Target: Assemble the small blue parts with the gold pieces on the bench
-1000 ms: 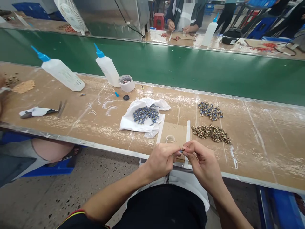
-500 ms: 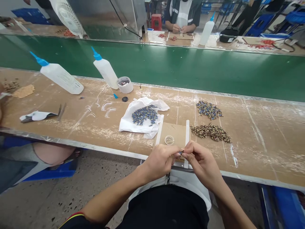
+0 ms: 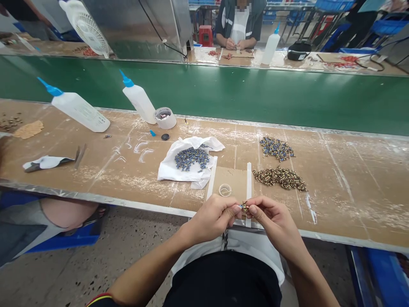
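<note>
In front of my body, at the table edge, my left hand and my right hand meet with bent fingers. Between their fingertips is a small blue and gold metal piece, pinched from both sides; its exact shape is too small to tell. Just beyond the hands lies a cardboard pad edged with white strips, with a small round clear cup on it. White paper to the left bears a heap of small blue pieces. To the right lie a blue-and-gold heap and a heap of small brass-coloured parts.
Two white bottles with blue nozzles and a tape roll stand at the back left. Tweezers lie on the left. Beyond the green belt, a person works opposite. Another person's leg shows at left.
My fingertips have parted slightly, and more of the small blue and gold piece shows between them. The whole view has tilted up a little.
</note>
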